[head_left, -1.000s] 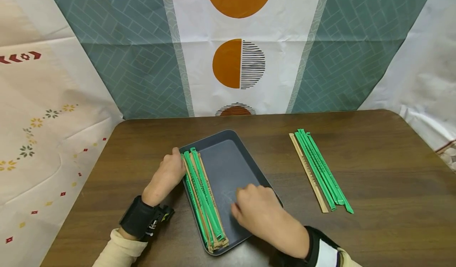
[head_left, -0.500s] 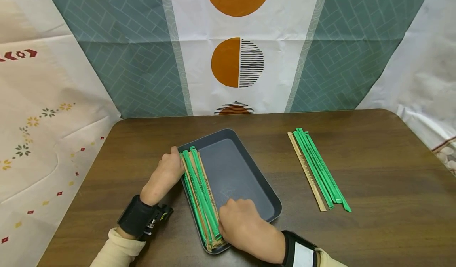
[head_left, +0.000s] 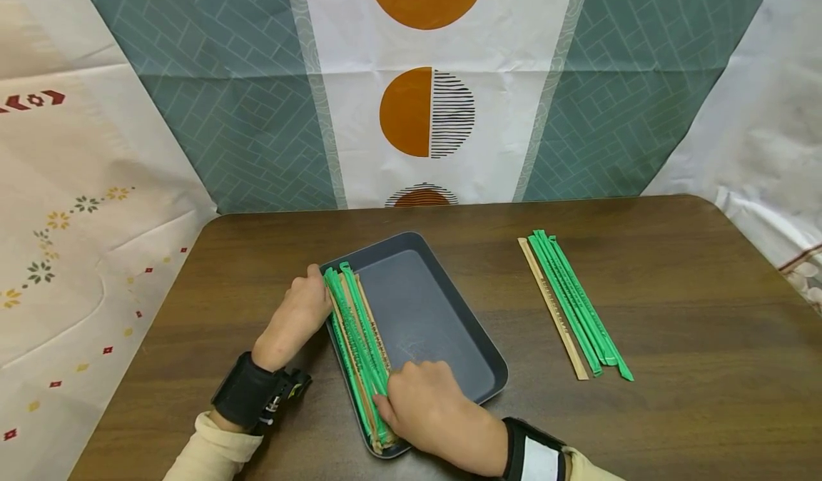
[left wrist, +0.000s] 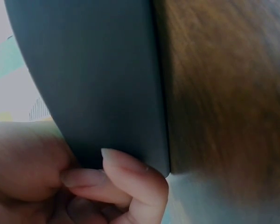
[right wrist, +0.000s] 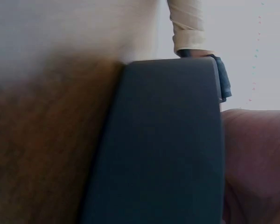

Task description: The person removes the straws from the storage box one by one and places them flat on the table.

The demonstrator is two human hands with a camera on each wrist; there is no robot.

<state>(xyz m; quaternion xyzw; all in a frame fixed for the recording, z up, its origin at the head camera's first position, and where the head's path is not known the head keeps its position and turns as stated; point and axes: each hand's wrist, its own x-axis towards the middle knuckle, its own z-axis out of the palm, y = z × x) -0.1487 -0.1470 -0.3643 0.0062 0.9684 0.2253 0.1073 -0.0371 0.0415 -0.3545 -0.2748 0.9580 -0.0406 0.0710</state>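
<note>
A dark grey rectangular tray point(head_left: 443, 327) lies slanted on the table. Along its left side runs a bundle of long, thin wrapped sticks point(head_left: 352, 331), green and tan, that look like straws in paper sleeves. My left hand point(head_left: 298, 313) grips the tray's upper left edge; the left wrist view shows curled fingers point(left wrist: 135, 177) against its outer wall. Over the bundle's lower end is my right hand point(head_left: 427, 406), its thumb across the green sticks and its other fingers curled down on their right, mostly hidden. In the right wrist view the tray's wall point(right wrist: 163, 140) covers those fingertips.
A second group of wrapped sticks point(head_left: 574, 302), several green and one tan point(head_left: 552, 310), lies on the brown wooden table point(head_left: 693, 310) right of the tray. Patterned cloth point(head_left: 257, 95) hangs behind the table's far edge.
My right hand has moved left across the tray onto the lower end of the bundle. The green sticks have shifted slightly left and closer together. The left hand keeps its hold on the tray.
</note>
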